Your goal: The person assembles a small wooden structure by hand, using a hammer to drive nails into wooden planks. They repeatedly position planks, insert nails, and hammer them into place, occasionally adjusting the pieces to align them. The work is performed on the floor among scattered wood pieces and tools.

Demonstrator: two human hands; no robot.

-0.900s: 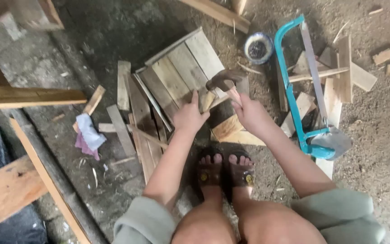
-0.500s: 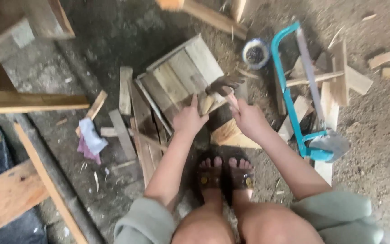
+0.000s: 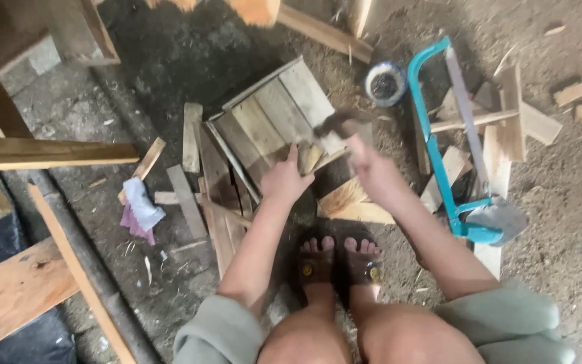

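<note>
Head view, looking straight down at a squatting person. Right hand (image 3: 372, 168) blurred, fingers clenched round the handle of a hammer (image 3: 335, 123), its head over the edge of a slatted wooden panel (image 3: 281, 118). Left hand (image 3: 284, 178) rests at the panel's near edge, fingers pinching a small wood block (image 3: 310, 157) against it. Panel lies flat on the dirt floor (image 3: 560, 195), just ahead of two sandalled feet (image 3: 338, 259).

Round tin (image 3: 385, 82) with pale rim and dark inside sits just beyond the panel's right corner. Teal-framed saw (image 3: 442, 148) lies right of the hands across a heap of pale offcuts (image 3: 506, 128). Loose slats (image 3: 193, 162) scattered left of the panel; white and pink rag (image 3: 139, 209) beside them. Long planks (image 3: 48, 154) and a timber frame along the left edge. Ground is dark packed earth, sandier on the right.
</note>
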